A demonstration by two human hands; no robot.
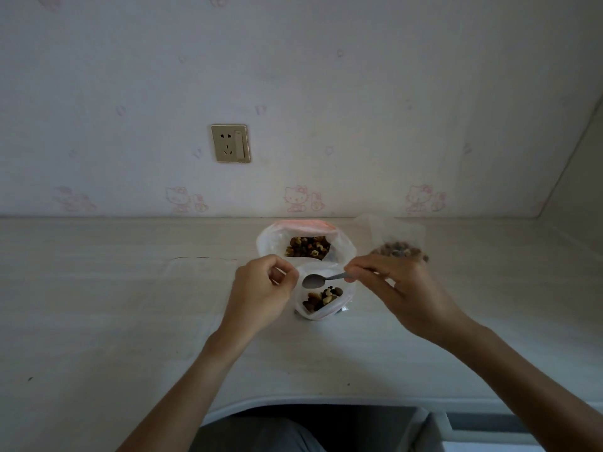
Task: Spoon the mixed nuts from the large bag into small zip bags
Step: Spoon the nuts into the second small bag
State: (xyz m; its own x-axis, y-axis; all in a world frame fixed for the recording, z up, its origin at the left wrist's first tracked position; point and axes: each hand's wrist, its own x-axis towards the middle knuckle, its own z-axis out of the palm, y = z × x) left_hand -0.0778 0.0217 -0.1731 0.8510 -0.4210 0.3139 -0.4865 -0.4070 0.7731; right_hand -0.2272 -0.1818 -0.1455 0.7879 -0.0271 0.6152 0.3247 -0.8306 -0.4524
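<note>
The large clear bag with a pink zip edge stands open on the desk, mixed nuts showing inside. In front of it a small zip bag holds some nuts. My left hand pinches the small bag's left rim and keeps its mouth open. My right hand pinches the handle of a metal spoon. The spoon's bowl hovers over the small bag's mouth and looks empty.
Another small clear bag with nuts stands at the back right, just behind my right hand. Flat empty zip bags lie on the pale desk to the left. A wall socket sits above. The desk's curved front edge is near my body.
</note>
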